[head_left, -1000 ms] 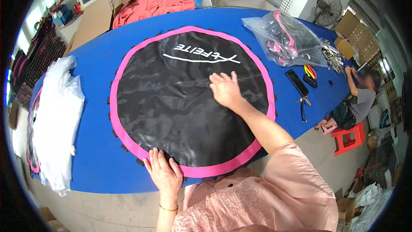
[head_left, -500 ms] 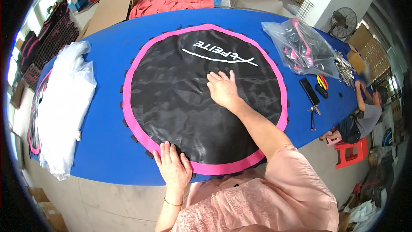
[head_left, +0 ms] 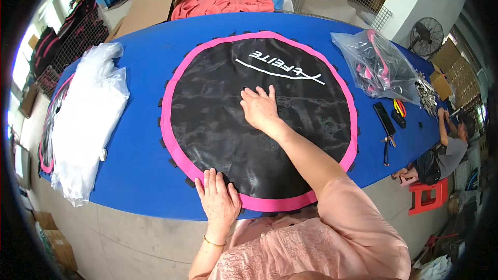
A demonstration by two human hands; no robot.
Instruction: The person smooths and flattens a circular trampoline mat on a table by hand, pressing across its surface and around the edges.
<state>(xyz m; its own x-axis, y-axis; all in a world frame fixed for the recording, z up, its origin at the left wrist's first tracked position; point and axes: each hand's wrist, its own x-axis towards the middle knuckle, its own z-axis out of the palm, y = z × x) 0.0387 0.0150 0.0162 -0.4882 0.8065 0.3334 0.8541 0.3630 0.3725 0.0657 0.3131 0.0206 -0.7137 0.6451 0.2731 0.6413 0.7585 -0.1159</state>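
- One big round black mat [head_left: 233,150] lies flat on a blue table [head_left: 137,181], with a pink edge [head_left: 177,145] all round.
- The left hand [head_left: 219,199] is open and flat on the mat's near edge, fingers close together. It has hold of nothing. Maybe it lies there so the edge does not slip.
- The right hand [head_left: 260,109] is open too, palm down, fingers a bit apart, near the middle of the mat. It grips nothing that I can see. Lying flat there likely helps the mat stay smooth.
- White plastic [head_left: 85,124] is left of the mat and a clear bag [head_left: 376,67] is to its right, so the mat has room.
- A phone [head_left: 384,118] and a small tool [head_left: 386,154] lie right of the mat, perhaps for easy reach.
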